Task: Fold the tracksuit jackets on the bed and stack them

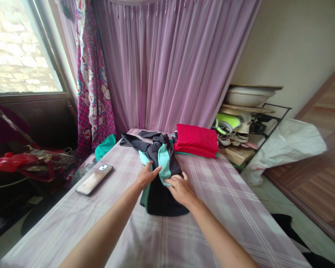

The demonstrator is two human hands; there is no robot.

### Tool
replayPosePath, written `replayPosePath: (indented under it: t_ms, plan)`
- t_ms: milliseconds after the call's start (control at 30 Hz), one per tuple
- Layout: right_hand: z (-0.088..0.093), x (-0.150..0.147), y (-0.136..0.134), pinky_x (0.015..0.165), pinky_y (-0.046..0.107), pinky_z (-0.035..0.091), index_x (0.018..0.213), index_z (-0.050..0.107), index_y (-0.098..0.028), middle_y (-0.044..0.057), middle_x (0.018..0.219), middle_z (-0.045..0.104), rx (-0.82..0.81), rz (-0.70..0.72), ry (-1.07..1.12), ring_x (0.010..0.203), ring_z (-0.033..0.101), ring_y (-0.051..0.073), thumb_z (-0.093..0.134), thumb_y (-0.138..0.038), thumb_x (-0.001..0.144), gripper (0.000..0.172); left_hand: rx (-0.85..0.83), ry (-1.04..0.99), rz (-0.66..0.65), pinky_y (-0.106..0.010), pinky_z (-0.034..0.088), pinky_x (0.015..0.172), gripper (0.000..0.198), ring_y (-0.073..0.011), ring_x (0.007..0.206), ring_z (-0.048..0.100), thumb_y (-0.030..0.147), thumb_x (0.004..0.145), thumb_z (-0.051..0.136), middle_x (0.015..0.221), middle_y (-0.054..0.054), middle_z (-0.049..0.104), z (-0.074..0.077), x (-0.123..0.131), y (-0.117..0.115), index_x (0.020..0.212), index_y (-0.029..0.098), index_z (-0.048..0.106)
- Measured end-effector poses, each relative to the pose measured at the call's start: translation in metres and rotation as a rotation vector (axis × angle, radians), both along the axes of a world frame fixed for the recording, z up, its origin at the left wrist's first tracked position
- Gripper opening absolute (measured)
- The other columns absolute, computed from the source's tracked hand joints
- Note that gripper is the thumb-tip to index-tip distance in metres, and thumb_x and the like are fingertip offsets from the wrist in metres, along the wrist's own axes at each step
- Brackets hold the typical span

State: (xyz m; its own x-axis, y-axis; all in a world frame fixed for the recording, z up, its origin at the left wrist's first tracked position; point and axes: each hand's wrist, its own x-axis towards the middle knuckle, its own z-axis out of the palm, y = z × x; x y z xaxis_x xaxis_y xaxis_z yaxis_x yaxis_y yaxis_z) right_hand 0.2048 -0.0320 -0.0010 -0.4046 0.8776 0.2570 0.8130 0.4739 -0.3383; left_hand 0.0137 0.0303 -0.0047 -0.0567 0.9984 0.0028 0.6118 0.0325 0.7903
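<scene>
A black garment with teal panels [166,199] lies partly folded and bunched on the plaid-covered table [226,223]. My left hand [149,175] rests on its left part, thumb and fingers apart. On the right side of the cloth lies my right hand [181,188], fingers spread and touching the teal panel and the black fabric. The garment's far end has dark, narrow parts stretching toward the back left. Just beyond it at the right sits a folded red cloth [197,140] on top of a teal-edged one.
A phone [95,179] lies left of the garment. A teal bag [105,147] is by the table's left edge. Purple curtains [167,67] hang behind. At the right stand a shoe rack [276,126] and a white sack [290,145].
</scene>
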Motion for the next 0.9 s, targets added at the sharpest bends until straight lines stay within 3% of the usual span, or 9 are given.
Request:
replayPosePath:
  t_ms: [100, 200, 300, 400, 533, 633, 800, 900]
  plan:
    - [0.004, -0.037, -0.014, 0.115, 0.059, 0.012, 0.107, 0.071, -0.036, 0.001, 0.099, 0.074, -0.016, 0.111, -0.025, 0.107, 0.06, 0.019, 0.05, -0.024, 0.096, 0.027, -0.018, 0.045, -0.026, -0.034, 0.045, 0.098, 0.075, -0.0284, 0.122, 0.059, 0.048, 0.08, 0.066, 0.134, -0.016, 0.062, 0.001, 0.006, 0.0, 0.143, 0.016, 0.042]
    - [0.003, -0.05, -0.025, 0.115, 0.059, 0.014, 0.11, 0.07, -0.035, 0.001, 0.1, 0.073, -0.048, 0.149, -0.016, 0.109, 0.059, 0.02, 0.051, -0.03, 0.096, 0.024, 0.006, 0.15, -0.022, -0.036, 0.043, 0.102, 0.074, -0.0288, 0.125, 0.057, 0.026, 0.078, 0.066, 0.138, -0.015, 0.059, -0.002, 0.003, -0.003, 0.146, 0.017, 0.039]
    - [0.001, -0.043, -0.027, 0.115, 0.056, 0.018, 0.117, 0.068, -0.032, 0.002, 0.102, 0.074, -0.078, 0.184, 0.01, 0.109, 0.061, 0.02, 0.059, -0.036, 0.092, 0.026, 0.024, 0.165, -0.002, -0.038, 0.044, 0.102, 0.072, -0.0278, 0.123, 0.058, 0.011, 0.079, 0.055, 0.135, -0.014, 0.061, 0.001, -0.003, -0.003, 0.148, 0.017, 0.036]
    - [0.002, -0.019, -0.015, 0.113, 0.048, 0.027, 0.116, 0.069, -0.03, 0.003, 0.106, 0.075, -0.046, 0.112, 0.07, 0.106, 0.065, 0.019, 0.057, -0.038, 0.092, 0.027, 0.055, 0.242, -0.018, -0.038, 0.046, 0.1, 0.075, -0.0262, 0.122, 0.06, 0.005, 0.079, 0.049, 0.133, -0.012, 0.063, 0.018, -0.018, -0.001, 0.151, 0.019, 0.032]
    - [0.007, 0.021, 0.022, 0.097, 0.034, 0.045, 0.111, 0.073, -0.027, 0.004, 0.11, 0.075, 0.005, -0.105, 0.079, 0.103, 0.068, 0.02, 0.049, -0.032, 0.094, 0.03, 0.102, 0.513, -0.09, -0.037, 0.046, 0.1, 0.076, -0.0255, 0.119, 0.061, 0.001, 0.078, 0.044, 0.128, -0.01, 0.067, 0.05, -0.058, 0.002, 0.15, 0.023, 0.036]
    - [0.014, 0.038, 0.06, 0.094, 0.032, 0.048, 0.115, 0.071, -0.027, 0.004, 0.116, 0.074, -0.001, -0.238, 0.038, 0.107, 0.067, 0.021, 0.047, -0.029, 0.093, 0.033, 0.075, 0.673, -0.044, -0.039, 0.047, 0.099, 0.074, -0.0279, 0.12, 0.062, 0.001, 0.077, 0.043, 0.129, -0.011, 0.067, 0.056, -0.091, 0.001, 0.147, 0.023, 0.043]
    - [0.022, 0.018, 0.136, 0.099, 0.036, 0.046, 0.13, 0.062, -0.019, 0.011, 0.129, 0.066, 0.002, -0.316, 0.008, 0.116, 0.062, 0.026, 0.054, -0.028, 0.09, 0.042, 0.006, 0.758, 0.049, -0.037, 0.049, 0.095, 0.064, -0.0262, 0.115, 0.064, 0.002, 0.079, 0.039, 0.124, -0.009, 0.07, 0.028, -0.116, -0.004, 0.137, 0.024, 0.055]
    - [0.02, -0.002, 0.188, 0.095, 0.04, 0.048, 0.134, 0.057, -0.015, 0.017, 0.125, 0.066, -0.009, -0.354, 0.071, 0.113, 0.063, 0.029, 0.055, -0.031, 0.089, 0.047, 0.039, 0.723, 0.057, -0.036, 0.048, 0.096, 0.062, -0.0241, 0.112, 0.066, 0.002, 0.08, 0.038, 0.121, -0.008, 0.071, 0.01, -0.122, -0.009, 0.135, 0.024, 0.056]
